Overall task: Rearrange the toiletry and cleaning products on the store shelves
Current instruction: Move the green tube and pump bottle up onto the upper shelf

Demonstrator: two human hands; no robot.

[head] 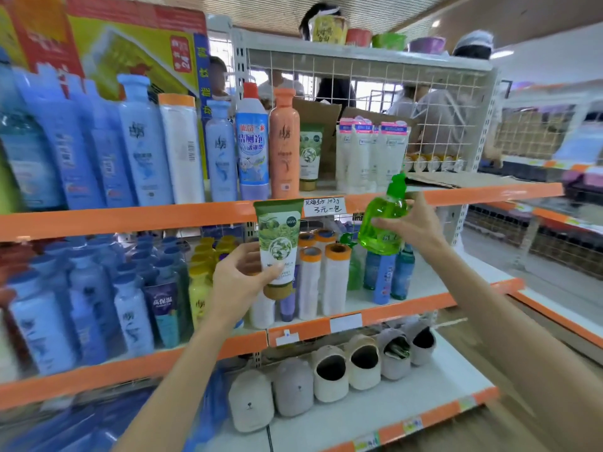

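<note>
My left hand [239, 282] grips a green and white tube [279, 246] with a gold cap pointing down, held in front of the middle shelf. My right hand [412, 223] holds a clear green pump bottle [383, 220] tilted, just below the upper shelf's orange edge [473, 192]. A matching green tube [310, 154] stands on the upper shelf beside an orange bottle [284, 145] and several white tubes with pink caps [372, 151].
Blue bottles [143, 141] crowd the upper and middle shelves at left. White rolls with orange caps [336, 278] and blue bottles [381, 275] stand on the middle shelf. Grey slippers [329, 373] fill the bottom shelf. People stand behind the wire back panel [391, 93].
</note>
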